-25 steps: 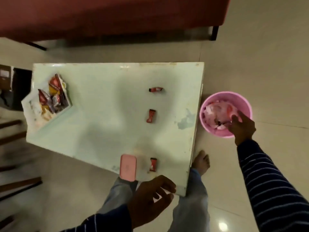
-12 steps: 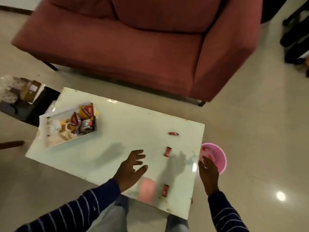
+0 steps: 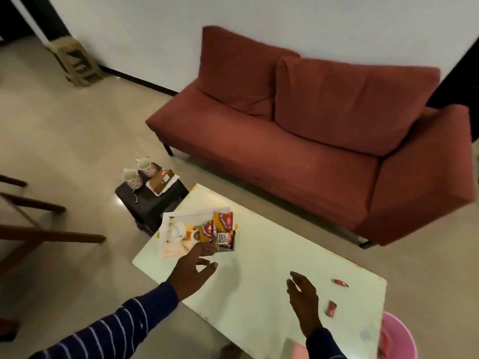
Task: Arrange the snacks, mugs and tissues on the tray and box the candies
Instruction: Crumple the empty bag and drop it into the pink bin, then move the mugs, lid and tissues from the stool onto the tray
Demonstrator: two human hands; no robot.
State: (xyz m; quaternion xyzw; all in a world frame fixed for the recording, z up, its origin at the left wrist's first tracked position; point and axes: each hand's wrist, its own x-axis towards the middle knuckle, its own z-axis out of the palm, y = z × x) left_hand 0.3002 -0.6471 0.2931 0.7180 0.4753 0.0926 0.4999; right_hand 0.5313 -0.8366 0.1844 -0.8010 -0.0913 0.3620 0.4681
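Observation:
A white tray [image 3: 166,224] sits at the far left end of the pale table [image 3: 259,255]. It holds several snack packets [image 3: 223,230], a white mug [image 3: 174,233] and tissues [image 3: 175,248]. My left hand [image 3: 193,272] hovers open just in front of the tray, fingertips near its front edge. My right hand [image 3: 303,296] hangs open over the middle of the table, holding nothing. Two red candies lie to its right, one [image 3: 340,283] farther and one [image 3: 331,308] nearer. A pink candy box [image 3: 293,349] shows at the table's near edge, partly hidden by my right sleeve.
A red sofa [image 3: 324,141] stands beyond the table. A dark stool [image 3: 150,200] left of the table carries two patterned mugs [image 3: 137,172] and a brown box [image 3: 162,180]. A pink bin [image 3: 399,338] stands on the floor at the right. Wooden chair legs [image 3: 39,229] are at the left.
The camera has tilted up to show the sofa and room. My right hand left the pink bin and came over the table. My left hand moved forward to the tray.

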